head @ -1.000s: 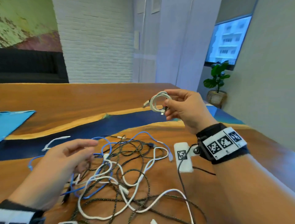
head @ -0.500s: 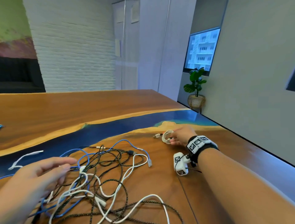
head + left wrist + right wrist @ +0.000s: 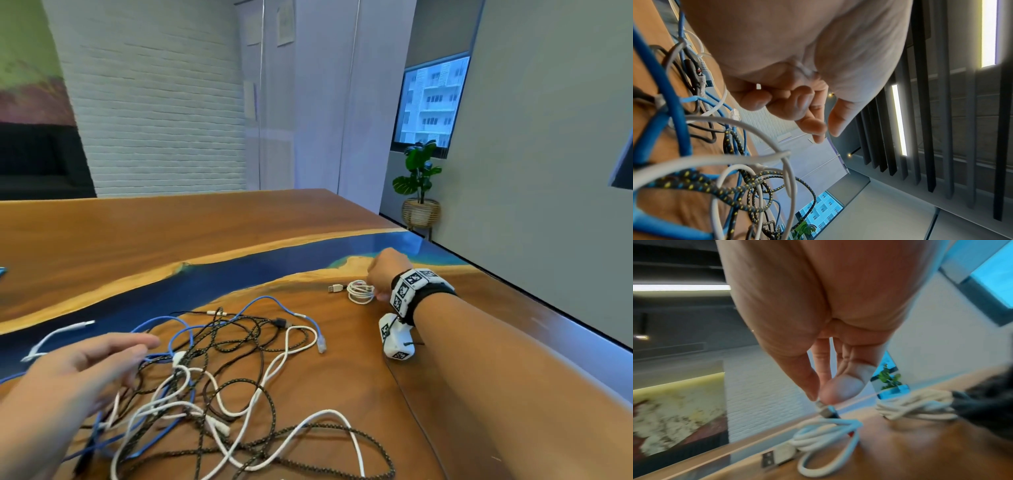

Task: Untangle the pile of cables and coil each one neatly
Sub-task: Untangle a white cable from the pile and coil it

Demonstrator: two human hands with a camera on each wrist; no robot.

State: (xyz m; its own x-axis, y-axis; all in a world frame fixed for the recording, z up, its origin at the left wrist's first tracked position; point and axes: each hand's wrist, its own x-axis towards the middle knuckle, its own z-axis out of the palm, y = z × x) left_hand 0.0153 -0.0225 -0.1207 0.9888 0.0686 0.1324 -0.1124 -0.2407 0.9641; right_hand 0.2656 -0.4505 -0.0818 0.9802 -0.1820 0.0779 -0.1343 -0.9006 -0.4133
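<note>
Coiled white cable (image 3: 360, 291) at centre right, USB plug poking left | right hand (image 3: 388, 270) pinching its other plug | left hand (image 3: 85, 370) fingers loosely spread over tangled pile (image 3: 219, 377) | pile cropped at bottom edge

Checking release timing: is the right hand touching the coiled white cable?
Touching. The right wrist view shows the right hand pinching the connector end of the coiled white cable between thumb and fingertip, while the coil lies on the table.
</note>
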